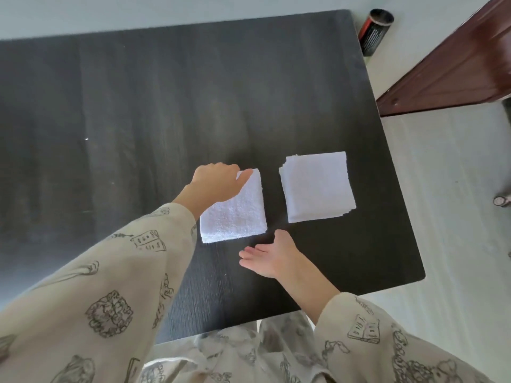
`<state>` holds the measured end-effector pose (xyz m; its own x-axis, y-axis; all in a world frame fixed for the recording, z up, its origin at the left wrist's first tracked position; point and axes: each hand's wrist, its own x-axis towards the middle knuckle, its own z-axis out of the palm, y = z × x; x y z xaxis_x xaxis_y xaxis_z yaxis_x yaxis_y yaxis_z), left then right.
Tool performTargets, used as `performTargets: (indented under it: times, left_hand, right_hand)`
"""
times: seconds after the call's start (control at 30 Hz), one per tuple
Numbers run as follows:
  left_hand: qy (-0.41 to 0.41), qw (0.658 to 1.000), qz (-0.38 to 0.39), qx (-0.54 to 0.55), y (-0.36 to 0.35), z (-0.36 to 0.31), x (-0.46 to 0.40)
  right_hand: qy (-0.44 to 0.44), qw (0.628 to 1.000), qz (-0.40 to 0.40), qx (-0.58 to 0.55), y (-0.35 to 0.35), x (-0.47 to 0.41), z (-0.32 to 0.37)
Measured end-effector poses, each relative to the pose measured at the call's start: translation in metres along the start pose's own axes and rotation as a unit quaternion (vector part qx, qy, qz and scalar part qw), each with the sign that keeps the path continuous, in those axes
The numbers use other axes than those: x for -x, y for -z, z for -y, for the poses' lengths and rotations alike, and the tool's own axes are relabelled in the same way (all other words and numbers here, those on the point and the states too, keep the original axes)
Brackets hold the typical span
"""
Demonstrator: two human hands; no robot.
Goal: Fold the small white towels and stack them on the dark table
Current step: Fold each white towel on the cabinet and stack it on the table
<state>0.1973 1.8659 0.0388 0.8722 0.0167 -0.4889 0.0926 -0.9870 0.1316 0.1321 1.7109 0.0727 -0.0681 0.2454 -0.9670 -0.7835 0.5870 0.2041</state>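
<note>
On the dark desk (138, 106), a folded white towel (237, 214) is lying just left of a neat stack of towels (318, 186), the left hand (215, 183) pinching its far corner while the right hand (271, 258) is hovering open, fingers spread, near its near edge.

1. You're in a home, by the look of it: a dark wood-grain table (166, 106) on a pale floor (442, 189).
2. A reddish-brown wooden door (456, 64) and your printed loungewear sleeves (110, 286) suggest it.
</note>
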Motion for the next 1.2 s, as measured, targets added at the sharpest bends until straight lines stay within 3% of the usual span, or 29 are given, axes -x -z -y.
performTargets:
  times: [0.23,0.3,0.37,0.5,0.53,0.63,0.7,0.8,0.87,0.93,1.0,1.07,1.13,1.2]
  left_hand:
    - [0.004,1.0,0.024,0.005,0.0,0.006,0.005]
    - [0.002,1.0,0.027,0.003,0.0,0.007,0.005]
    - [-0.001,1.0,0.03,0.008,0.001,0.006,0.006]
    - [-0.004,0.999,0.038,0.013,0.003,0.005,0.008]
    - [-0.003,0.999,0.039,0.013,0.004,0.005,0.009]
    - [-0.001,0.999,0.035,0.02,0.005,0.008,0.009]
    - [0.001,0.999,0.037,0.014,0.004,0.008,0.011]
    - [-0.003,1.0,0.019,0.021,0.0,0.01,0.017]
    - [-0.002,0.994,-0.068,0.085,-0.002,0.014,0.025]
    - [0.053,0.959,-0.174,0.218,-0.003,0.019,0.04]
    - [0.165,0.87,-0.219,0.411,-0.008,0.019,0.06]
    - [0.264,0.772,-0.179,0.55,-0.023,0.016,0.078]
    - [0.303,0.708,-0.139,0.623,-0.044,0.017,0.088]
    - [0.295,0.677,-0.116,0.665,-0.058,0.015,0.093]
  right_hand:
    - [-0.005,0.997,0.068,-0.026,-0.012,-0.011,-0.015]
    - [0.032,0.996,0.06,0.06,-0.015,-0.012,-0.014]
    - [0.078,0.968,-0.013,0.238,-0.023,-0.01,-0.013]
    - [0.115,0.926,-0.019,0.358,-0.025,-0.018,-0.015]
    - [0.13,0.926,-0.011,0.355,-0.023,-0.016,-0.014]
    - [0.057,0.984,0.033,0.168,-0.02,-0.014,-0.009]
    - [0.031,0.996,0.045,0.072,-0.022,-0.006,-0.008]
    - [0.025,0.997,0.044,0.05,-0.022,-0.002,-0.007]
    - [0.021,0.998,0.012,0.062,-0.018,0.001,-0.004]
    - [0.051,0.992,-0.03,0.114,-0.009,0.004,0.001]
    - [0.156,0.961,-0.062,0.218,-0.004,0.003,0.006]
    - [0.299,0.882,-0.107,0.348,-0.007,0.006,0.009]
    - [0.385,0.802,-0.109,0.443,-0.017,0.006,0.011]
    - [0.373,0.782,-0.081,0.492,-0.025,0.002,0.011]
